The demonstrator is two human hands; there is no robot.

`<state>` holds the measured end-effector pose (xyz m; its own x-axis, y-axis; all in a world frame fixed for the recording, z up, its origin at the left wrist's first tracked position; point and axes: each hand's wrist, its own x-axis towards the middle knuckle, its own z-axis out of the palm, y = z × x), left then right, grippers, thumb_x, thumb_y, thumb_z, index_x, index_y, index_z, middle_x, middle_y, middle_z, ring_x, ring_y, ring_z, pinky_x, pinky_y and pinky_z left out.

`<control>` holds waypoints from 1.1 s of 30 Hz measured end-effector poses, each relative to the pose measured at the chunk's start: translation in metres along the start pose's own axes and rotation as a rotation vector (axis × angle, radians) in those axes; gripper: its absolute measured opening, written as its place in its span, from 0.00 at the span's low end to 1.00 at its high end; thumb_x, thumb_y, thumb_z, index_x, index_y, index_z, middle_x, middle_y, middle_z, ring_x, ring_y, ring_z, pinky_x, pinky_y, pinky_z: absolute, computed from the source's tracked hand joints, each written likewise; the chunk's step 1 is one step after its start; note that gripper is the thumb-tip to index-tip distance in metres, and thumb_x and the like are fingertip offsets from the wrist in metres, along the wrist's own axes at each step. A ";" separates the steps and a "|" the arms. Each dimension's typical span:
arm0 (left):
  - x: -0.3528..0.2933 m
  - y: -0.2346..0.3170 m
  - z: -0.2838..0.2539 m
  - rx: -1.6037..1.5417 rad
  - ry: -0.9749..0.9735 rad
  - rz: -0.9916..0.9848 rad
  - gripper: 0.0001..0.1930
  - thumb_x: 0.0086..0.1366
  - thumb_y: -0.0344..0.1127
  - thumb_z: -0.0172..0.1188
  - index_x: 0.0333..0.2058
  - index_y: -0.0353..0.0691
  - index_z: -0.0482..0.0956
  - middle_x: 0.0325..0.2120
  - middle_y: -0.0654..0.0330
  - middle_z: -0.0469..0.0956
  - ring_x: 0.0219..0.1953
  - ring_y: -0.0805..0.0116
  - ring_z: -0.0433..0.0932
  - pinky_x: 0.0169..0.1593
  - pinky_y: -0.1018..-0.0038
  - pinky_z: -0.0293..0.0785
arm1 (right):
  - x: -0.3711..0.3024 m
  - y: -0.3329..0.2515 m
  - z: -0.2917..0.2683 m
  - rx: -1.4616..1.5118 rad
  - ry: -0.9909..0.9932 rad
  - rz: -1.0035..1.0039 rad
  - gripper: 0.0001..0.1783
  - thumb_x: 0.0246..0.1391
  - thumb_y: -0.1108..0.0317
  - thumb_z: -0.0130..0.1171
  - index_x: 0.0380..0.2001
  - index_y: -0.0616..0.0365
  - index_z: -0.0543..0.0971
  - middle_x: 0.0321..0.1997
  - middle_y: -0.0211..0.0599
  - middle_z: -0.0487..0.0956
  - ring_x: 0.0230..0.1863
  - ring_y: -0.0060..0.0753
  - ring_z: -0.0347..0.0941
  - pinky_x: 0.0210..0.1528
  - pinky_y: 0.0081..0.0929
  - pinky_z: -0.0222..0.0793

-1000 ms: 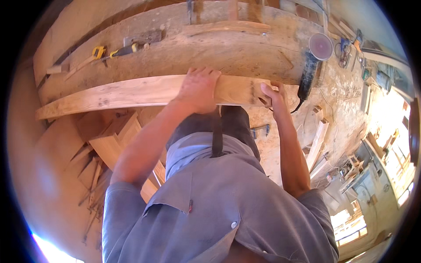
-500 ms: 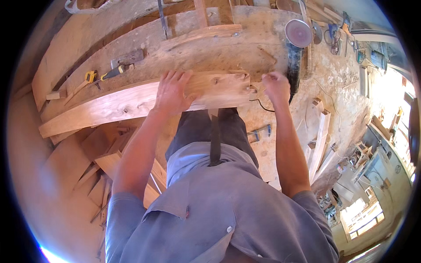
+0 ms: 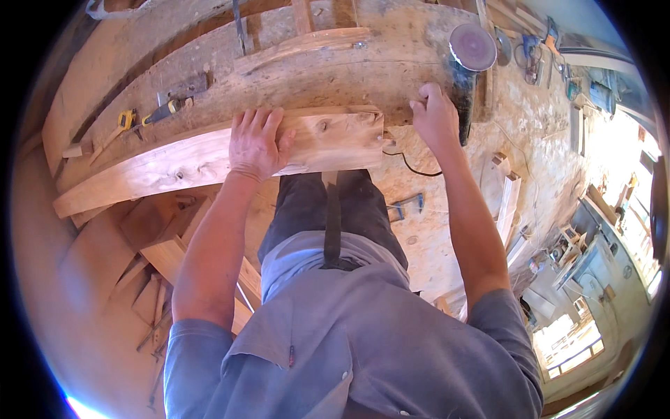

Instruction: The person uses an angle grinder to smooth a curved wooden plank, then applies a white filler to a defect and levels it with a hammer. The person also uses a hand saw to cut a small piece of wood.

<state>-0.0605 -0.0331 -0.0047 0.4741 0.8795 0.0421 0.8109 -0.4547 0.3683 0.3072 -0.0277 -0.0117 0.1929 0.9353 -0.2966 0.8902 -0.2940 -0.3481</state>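
Note:
A long pale wooden plank (image 3: 174,164) lies across the front of a rough workbench (image 3: 328,66). My left hand (image 3: 257,143) lies on top of the plank near its right end, fingers spread and reaching over the far edge. My right hand (image 3: 436,115) is off the plank, just right of its end, with the fingers curled at the bench edge. It sits beside the black body of a disc sander (image 3: 472,49). Whether it grips anything is not visible. A thin black cord (image 3: 412,167) runs below the plank's end.
A yellow-handled tool (image 3: 125,119) and a dark hand tool (image 3: 174,105) lie on the bench at the left. Offcuts and boards (image 3: 157,251) are stacked on the floor to my left, with sawdust and wood pieces (image 3: 508,202) on the floor at the right.
My right hand has left the plank's right end and moved right toward the sander. My left hand stays on the plank, which now sits lower and more central in view.

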 end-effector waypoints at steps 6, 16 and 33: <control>0.002 0.004 -0.003 0.001 0.017 -0.003 0.18 0.60 0.42 0.64 0.45 0.38 0.78 0.38 0.52 0.79 0.42 0.48 0.76 0.50 0.55 0.70 | -0.032 -0.032 -0.049 0.411 -0.301 -0.036 0.15 0.55 0.70 0.65 0.46 0.59 0.85 0.36 0.46 0.85 0.32 0.33 0.78 0.40 0.30 0.74; 0.004 0.002 -0.003 -0.005 0.021 -0.007 0.18 0.60 0.42 0.64 0.44 0.38 0.78 0.38 0.52 0.79 0.42 0.48 0.76 0.50 0.56 0.70 | 0.003 -0.054 -0.063 0.262 -0.573 -0.085 0.14 0.53 0.69 0.60 0.42 0.61 0.86 0.29 0.48 0.83 0.30 0.34 0.77 0.38 0.33 0.71; 0.005 0.003 -0.001 0.009 0.008 -0.032 0.18 0.59 0.46 0.63 0.43 0.39 0.80 0.36 0.54 0.78 0.42 0.52 0.76 0.52 0.56 0.69 | 0.002 -0.048 -0.024 0.288 -0.521 -0.149 0.17 0.57 0.62 0.55 0.44 0.52 0.87 0.39 0.50 0.86 0.43 0.53 0.83 0.47 0.42 0.76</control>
<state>-0.0563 -0.0302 -0.0029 0.4449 0.8948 0.0375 0.8287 -0.4273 0.3615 0.2746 -0.0072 0.0263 -0.2166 0.7728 -0.5966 0.7308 -0.2768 -0.6240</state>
